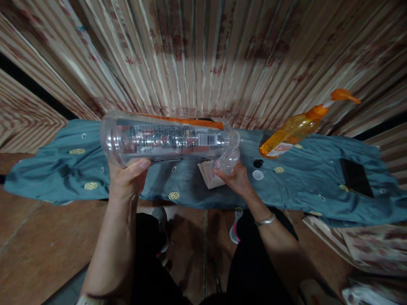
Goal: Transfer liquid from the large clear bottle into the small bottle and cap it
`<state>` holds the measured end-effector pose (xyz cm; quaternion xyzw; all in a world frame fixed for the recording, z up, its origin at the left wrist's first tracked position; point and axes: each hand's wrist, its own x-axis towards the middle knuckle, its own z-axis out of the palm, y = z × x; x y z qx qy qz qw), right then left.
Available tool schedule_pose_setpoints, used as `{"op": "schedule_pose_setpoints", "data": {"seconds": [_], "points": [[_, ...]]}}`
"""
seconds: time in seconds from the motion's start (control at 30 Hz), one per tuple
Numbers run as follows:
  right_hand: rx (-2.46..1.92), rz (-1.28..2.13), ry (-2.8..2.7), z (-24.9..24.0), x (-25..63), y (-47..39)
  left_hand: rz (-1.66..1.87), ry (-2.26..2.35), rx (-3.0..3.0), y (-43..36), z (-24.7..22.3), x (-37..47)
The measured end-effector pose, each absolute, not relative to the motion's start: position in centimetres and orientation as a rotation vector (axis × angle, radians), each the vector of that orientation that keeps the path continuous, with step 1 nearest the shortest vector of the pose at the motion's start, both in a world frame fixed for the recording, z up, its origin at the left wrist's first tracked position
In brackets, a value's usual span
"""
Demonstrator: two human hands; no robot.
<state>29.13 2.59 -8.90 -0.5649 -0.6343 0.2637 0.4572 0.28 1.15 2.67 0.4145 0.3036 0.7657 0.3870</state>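
Observation:
A large clear bottle [171,137] with an orange-edged label lies nearly level across the middle. My left hand [130,176] is closed round its base end from below. At its mouth, on the right, a small clear bottle [229,161] stands tilted, its top close to the large bottle's opening; whether they touch is unclear. My right hand [235,178] grips that small bottle, fingers wrapped round it. Behind the small bottle, a folded pale cloth [211,176] lies on the blue-green cover.
An orange pump bottle [291,133] stands at the right on the blue-green cloth [159,180]. Near my right hand lie a black cap [258,163] and a white disc [257,174]. A dark flat object [356,178] rests far right. A striped curtain [203,59] hangs behind.

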Motion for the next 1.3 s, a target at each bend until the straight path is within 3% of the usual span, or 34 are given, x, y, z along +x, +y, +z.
{"op": "schedule_pose_setpoints", "data": {"seconds": [1.3], "points": [[-1.402, 0.668, -1.546, -8.63, 28.95, 2.46, 1.902, 0.784, 1.089, 0.78, 2.93, 0.47]]}}
